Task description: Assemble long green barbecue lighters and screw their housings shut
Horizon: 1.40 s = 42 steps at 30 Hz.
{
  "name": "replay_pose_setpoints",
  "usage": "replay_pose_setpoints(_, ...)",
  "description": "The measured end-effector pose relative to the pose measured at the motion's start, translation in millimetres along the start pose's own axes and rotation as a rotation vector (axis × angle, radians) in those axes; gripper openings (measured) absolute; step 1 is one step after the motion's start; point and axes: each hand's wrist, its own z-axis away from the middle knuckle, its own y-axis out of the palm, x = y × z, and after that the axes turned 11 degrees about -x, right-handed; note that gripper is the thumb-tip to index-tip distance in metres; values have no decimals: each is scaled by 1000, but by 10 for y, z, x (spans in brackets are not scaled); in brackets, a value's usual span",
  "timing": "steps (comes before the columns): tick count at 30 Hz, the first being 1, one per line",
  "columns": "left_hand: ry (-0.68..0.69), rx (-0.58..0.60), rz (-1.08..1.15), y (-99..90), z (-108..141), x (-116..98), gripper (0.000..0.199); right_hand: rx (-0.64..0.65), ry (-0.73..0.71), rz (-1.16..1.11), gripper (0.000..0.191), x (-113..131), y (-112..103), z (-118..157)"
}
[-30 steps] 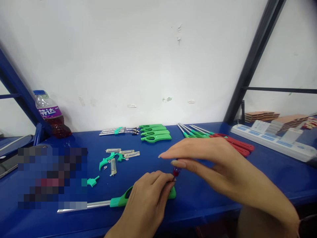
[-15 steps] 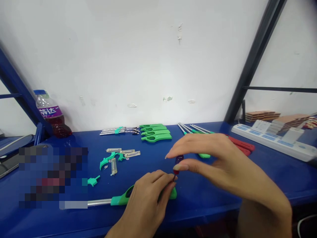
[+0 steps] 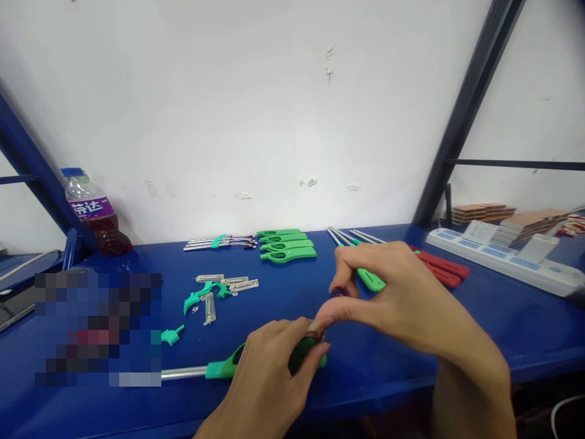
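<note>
My left hand (image 3: 274, 372) is closed around the green handle of a long-necked lighter (image 3: 223, 368), which lies on the blue table with its metal tube pointing left. Over the handle's right end, my right hand (image 3: 375, 292) grips a small screwdriver (image 3: 339, 292) with a dark purple and red grip; only the top of that grip shows between the fingers. The screwdriver's tip is hidden by my fingers. Left of my hands lie a loose teal trigger piece (image 3: 172, 335), a curved teal piece (image 3: 194, 297) and several clear fuel tanks (image 3: 209, 308).
Green handle shells (image 3: 289, 253) and metal tubes with wires (image 3: 208, 242) lie by the wall. Behind my right hand are green lighters (image 3: 371, 279) and red ones (image 3: 445, 268). A white power strip (image 3: 498, 259) is at right, a drink bottle (image 3: 97, 210) at left. A blurred patch covers the left front.
My right fingers, earlier raised with the thumb near the screwdriver, have curled around its grip. The right hand has come down, and the screwdriver now leans to the right.
</note>
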Motion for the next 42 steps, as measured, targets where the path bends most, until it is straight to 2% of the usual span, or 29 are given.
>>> replay_pose_setpoints(4,11,26,33,9,-8,40,12,41,22,44,49,6,-22,18)
replay_pose_setpoints(10,-11,74,87,-14,-47,-29,17,152,-47,-110,6,18,-143,87)
replay_pose_setpoints(13,-26,88,105,-19,-60,-43,20,174,-29,-161,11,11,-160,92)
replay_pose_setpoints(15,-35,92,123,-15,-59,-33,23,138,5,-123,17,8,-129,74)
replay_pose_setpoints(19,-20,80,111,-6,-44,-9,26,53,44,43,46,15,-48,33)
replay_pose_setpoints(20,-16,75,105,-6,-42,-7,27,49,49,51,46,18,-42,31)
replay_pose_setpoints(23,-5,70,104,-11,-48,-13,26,87,43,9,24,25,-74,48)
replay_pose_setpoints(27,-21,92,108,-25,-70,-51,26,132,-19,-59,13,36,-134,75)
replay_pose_setpoints(30,-26,86,97,-35,-76,-80,25,123,4,-48,20,45,-102,62)
replay_pose_setpoints(35,-34,66,78,-34,-71,-88,24,38,68,80,46,51,-4,23)
replay_pose_setpoints(40,-41,92,83,-33,-76,-85,24,110,17,-3,18,45,-89,64)
replay_pose_setpoints(42,-38,101,88,-33,-77,-88,24,129,11,-30,16,39,-125,85)
